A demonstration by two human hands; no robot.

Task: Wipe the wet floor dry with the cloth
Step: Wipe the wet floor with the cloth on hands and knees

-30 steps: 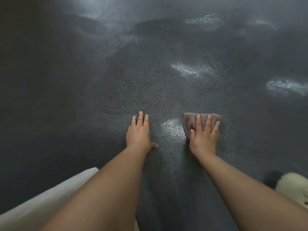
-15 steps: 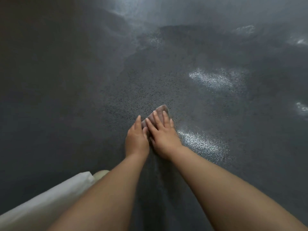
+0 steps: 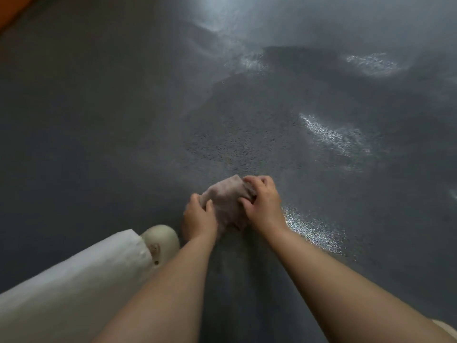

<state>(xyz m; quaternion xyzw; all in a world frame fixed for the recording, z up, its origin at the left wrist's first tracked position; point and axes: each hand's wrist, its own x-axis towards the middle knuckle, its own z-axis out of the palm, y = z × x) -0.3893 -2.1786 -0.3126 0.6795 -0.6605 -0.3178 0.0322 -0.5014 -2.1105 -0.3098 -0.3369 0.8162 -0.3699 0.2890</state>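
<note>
A small greyish-brown cloth [image 3: 226, 199] is bunched between both my hands, just above the dark grey floor [image 3: 103, 125]. My left hand [image 3: 197, 216] grips its left side, with the thumb curled over the fabric. My right hand [image 3: 263, 204] grips its right side with curled fingers. Wet, glistening patches show on the floor: one [image 3: 311, 229] just right of my right wrist, another [image 3: 333, 134] farther ahead to the right, and more [image 3: 371, 63] at the far right.
My left leg in a white trouser leg [image 3: 74, 273] and a pale shoe [image 3: 160, 240] stands at the lower left, close to my left hand. An orange strip [image 3: 10, 8] shows in the top left corner.
The cloth was flat under my right hand, which slid left to meet the left hand. Now both hands have gathered it up into a bunch, and my view has shifted to show my shoe.
</note>
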